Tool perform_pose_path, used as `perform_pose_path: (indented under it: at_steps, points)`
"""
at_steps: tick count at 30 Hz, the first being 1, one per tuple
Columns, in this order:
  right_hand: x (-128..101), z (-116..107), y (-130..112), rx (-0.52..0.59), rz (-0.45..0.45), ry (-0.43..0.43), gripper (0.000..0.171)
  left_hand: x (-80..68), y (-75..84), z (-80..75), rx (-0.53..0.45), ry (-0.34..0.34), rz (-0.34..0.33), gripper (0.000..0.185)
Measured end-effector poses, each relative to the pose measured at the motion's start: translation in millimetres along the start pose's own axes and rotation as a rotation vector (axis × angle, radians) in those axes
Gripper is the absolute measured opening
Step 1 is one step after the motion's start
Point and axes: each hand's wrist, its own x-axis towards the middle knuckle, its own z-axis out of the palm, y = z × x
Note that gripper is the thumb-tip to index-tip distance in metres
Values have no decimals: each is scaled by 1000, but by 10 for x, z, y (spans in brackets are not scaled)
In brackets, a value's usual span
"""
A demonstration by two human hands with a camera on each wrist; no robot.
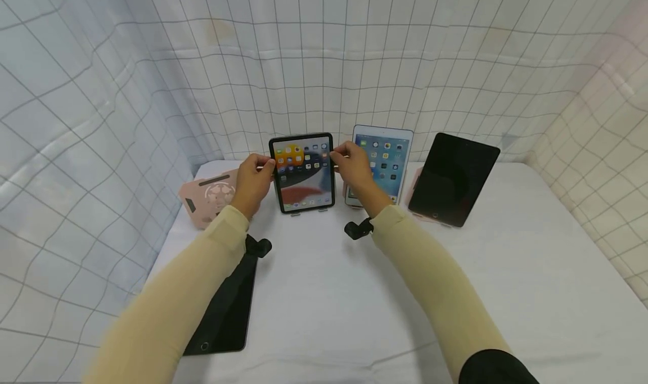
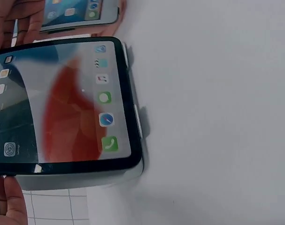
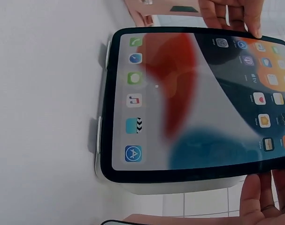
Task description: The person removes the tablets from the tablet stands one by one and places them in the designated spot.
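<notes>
Head view shows my left hand and right hand pinching the side edges of the lit tablet, upright on its stand at the table's back. I judge I am seating it; next needs gentle release.

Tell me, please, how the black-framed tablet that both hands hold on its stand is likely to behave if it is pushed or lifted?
The black-framed tablet is a thin flat slab, so probably stiff. Its glossy glass front reflects light, so it may be slippery and fragile. It stands nearly upright on small stand feet, with the left hand and right hand at its side edges, so a push near the top could tip it backward.
</notes>
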Motion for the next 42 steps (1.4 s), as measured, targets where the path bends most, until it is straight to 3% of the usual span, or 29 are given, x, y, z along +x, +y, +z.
perform_pose_path:
  at_steps: [5,12,20,28,34,42]
  points:
    - [-43,-25,10,50,-2,-14,12,-55,-5,-8,-88,9,-10,28]
    - [-145,-66,-8,84,-27,-47,12,-125,-39,-46,-185,-4,28,23]
    - [-251,-70,-79,109,-43,-50,12,-239,1,-113,-177,9,66,25]
    - [-356,-63,-94,176,-10,-82,10,-412,59,-198,-163,21,7,25]
    - [-460,-85,-106,206,-28,-131,11,-543,94,-321,-137,-44,-24,22]
    - [-600,-156,-213,227,-26,-188,9,-707,190,-507,-145,-155,8,11]
